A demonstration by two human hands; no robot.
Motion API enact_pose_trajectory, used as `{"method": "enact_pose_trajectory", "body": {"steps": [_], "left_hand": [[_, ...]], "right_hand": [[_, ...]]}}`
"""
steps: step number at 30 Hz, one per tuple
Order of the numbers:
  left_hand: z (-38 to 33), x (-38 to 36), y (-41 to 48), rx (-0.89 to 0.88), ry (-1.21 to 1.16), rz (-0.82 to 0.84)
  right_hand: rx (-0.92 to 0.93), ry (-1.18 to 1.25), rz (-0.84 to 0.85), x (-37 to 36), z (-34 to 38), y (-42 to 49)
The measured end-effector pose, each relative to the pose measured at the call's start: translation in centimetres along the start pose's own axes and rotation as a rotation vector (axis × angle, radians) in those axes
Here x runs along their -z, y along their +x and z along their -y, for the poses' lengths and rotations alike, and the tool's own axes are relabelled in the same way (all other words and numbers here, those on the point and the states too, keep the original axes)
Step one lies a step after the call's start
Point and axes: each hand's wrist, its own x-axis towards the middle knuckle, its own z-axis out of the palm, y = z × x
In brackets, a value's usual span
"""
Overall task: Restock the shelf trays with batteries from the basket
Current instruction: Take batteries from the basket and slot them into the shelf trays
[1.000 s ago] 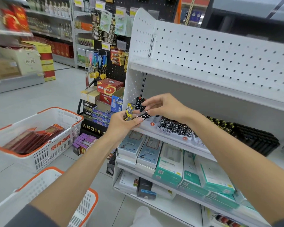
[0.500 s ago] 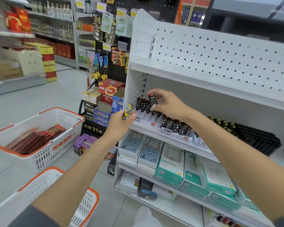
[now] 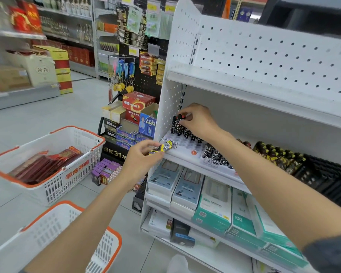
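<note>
Nearest, at the lower left, stands a white basket with an orange rim (image 3: 106, 251), and behind it on the floor is a second basket (image 3: 53, 188) that holds flat red packs (image 3: 43, 164). Above them the left hand (image 3: 141, 158) is stretched toward the shelf (image 3: 205, 171). Its fingers are curled, and together with the thumb they pinch a small yellow and black battery pack (image 3: 164, 147), which sticks out to the right of the fingertips, just beside the front left corner of the white tray (image 3: 187, 147). Whether the pack touches the tray I cannot tell. Farther in, the right hand (image 3: 199, 121) reaches over the tray to its back left corner. Its fingertips are closed on the top of a black patterned battery (image 3: 179, 121) with a red end, which stands upright among other black ones near the perforated side wall. More black batteries (image 3: 211, 152) stand in the tray to the right, under the right forearm.
</note>
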Motion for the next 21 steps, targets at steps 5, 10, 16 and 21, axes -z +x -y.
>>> {"method": "enact_pose_trajectory", "body": {"steps": [5,10,16,21], "left_hand": [[0.13,0.51,-0.02,-0.03,-0.004,0.013],[-0.08,0.38,-0.21,-0.048,-0.017,0.001],[-0.28,-0.04,-0.38,-0.049,-0.025,0.013],[-0.13,-0.02,-0.45,-0.06,-0.011,0.014]], "right_hand": [[0.048,-0.026,0.007,-0.55,0.23,0.58],[0.063,-0.048,-0.016,-0.41,0.37,0.78],[0.048,-0.051,0.003,-0.94,-0.14,0.79],[0.075,-0.116,0.04,-0.69,0.05,1.16]]}}
